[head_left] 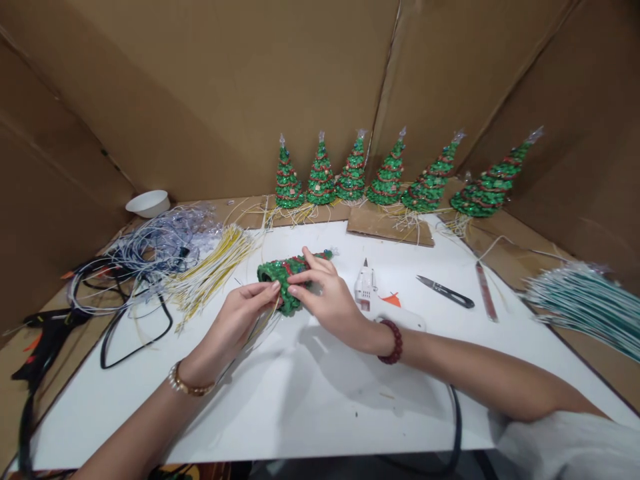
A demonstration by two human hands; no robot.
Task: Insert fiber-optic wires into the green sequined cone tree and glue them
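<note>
A small green Christmas tree (pixel 280 272) with red garland lies on its side above the white table, its hollow base toward the left and its clear star tip toward the right. My left hand (pixel 245 308) pinches at the rim of the base, where thin pale wires trail down below the fingers. Around the tree's side my right hand (pixel 327 297) is closed, thumb and fingertips pressing near the base edge. The fingers hide part of the tree, and what exactly the left fingertips pinch is too small to make out.
Several finished trees (pixel 385 177) stand along the back on cardboard. Right of my hands lie a white glue gun (pixel 367 287), thread snips (pixel 445 291) and a craft knife (pixel 485 291). Yellow-white wires (pixel 215 270), tangled cables (pixel 145 253), a black glue gun (pixel 50 333), a white bowl (pixel 149 203) and green wires (pixel 590 300) flank them.
</note>
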